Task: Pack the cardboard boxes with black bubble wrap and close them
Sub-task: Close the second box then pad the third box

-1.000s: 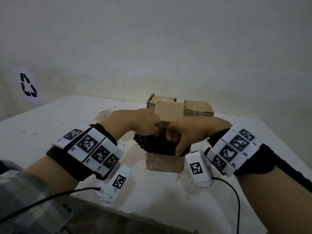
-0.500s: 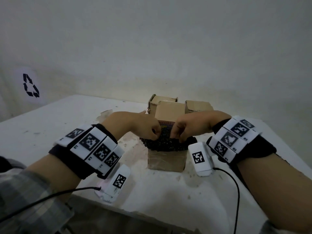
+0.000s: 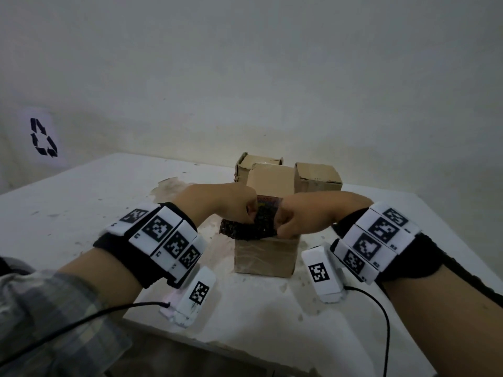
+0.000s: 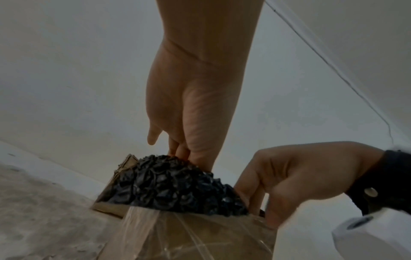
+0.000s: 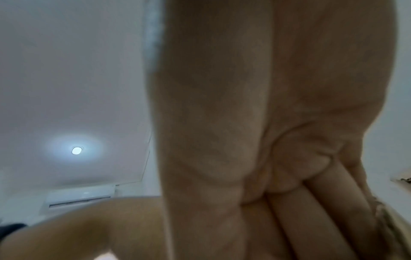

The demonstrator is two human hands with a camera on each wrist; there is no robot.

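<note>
An open cardboard box (image 3: pixel 265 257) stands mid-table with its back flap (image 3: pixel 272 180) upright. A crumpled wad of black bubble wrap (image 3: pixel 242 232) bulges out of its top and over its left rim. My left hand (image 3: pixel 239 210) comes down on the wad from above, fingers and thumb dug into its top (image 4: pixel 182 151), little finger free. My right hand (image 3: pixel 292 223) is curled at the box's right rim (image 4: pixel 286 177), fingers pushed down beside the bubble wrap (image 4: pixel 173 184), thumb outside the wall. The right wrist view shows only my blurred palm and fingers (image 5: pixel 311 211).
Two more cardboard boxes stand just behind, one at the back left (image 3: pixel 258 163) and one at the back right (image 3: pixel 317 178). The white table (image 3: pixel 81 202) has a near edge close to my wrists. A recycling sign (image 3: pixel 43 137) is on the left wall.
Both hands have shifted up and back over the box's top. The right end of the wad has gone down inside the box; the left part still bulges out.
</note>
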